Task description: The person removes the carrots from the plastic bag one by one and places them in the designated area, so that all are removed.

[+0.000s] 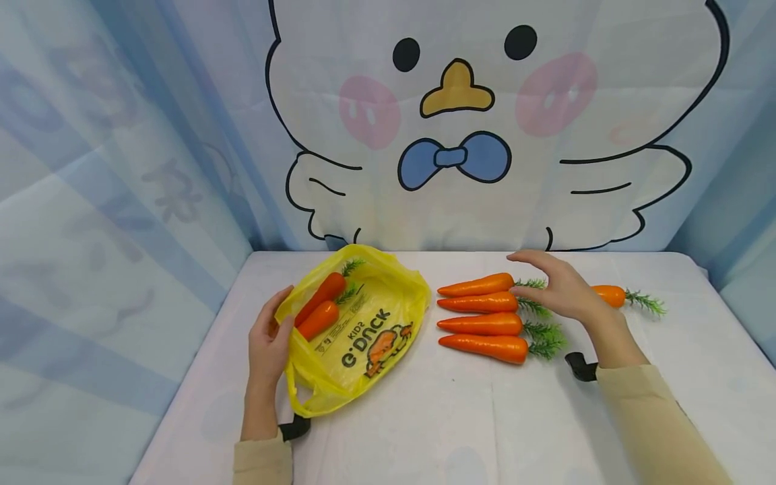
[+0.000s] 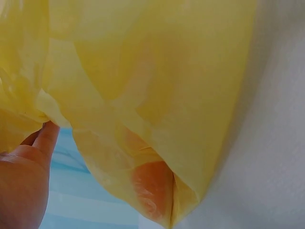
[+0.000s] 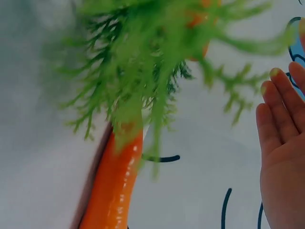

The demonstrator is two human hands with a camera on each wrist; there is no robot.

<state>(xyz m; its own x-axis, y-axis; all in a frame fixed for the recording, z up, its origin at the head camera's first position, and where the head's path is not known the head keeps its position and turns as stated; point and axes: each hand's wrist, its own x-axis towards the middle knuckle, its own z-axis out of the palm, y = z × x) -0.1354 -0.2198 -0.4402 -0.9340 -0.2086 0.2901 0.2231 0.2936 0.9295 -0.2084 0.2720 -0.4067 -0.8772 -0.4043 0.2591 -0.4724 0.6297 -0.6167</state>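
Note:
My left hand (image 1: 267, 347) grips the left rim of a yellow plastic bag (image 1: 407, 271), which lies with its mouth spread. Two orange carrots with green tops, one of them this carrot (image 1: 319, 320), rest inside its left part. In the left wrist view an orange shape (image 2: 153, 188) shows through the plastic. My right hand (image 1: 566, 288), fingers extended and thumb apart, hovers by the leafy ends of several carrots (image 1: 481, 325) lined up side by side. Their tips point left. In the right wrist view that hand holds nothing; a carrot (image 3: 112, 186) lies in front.
Another carrot (image 1: 611, 295) lies to the right, partly behind the right hand. A white cloth (image 1: 424, 431) covers the table. Behind it hangs a curtain (image 1: 455, 215) with a cartoon figure, and a blue curtain (image 1: 121, 269) runs along the left.

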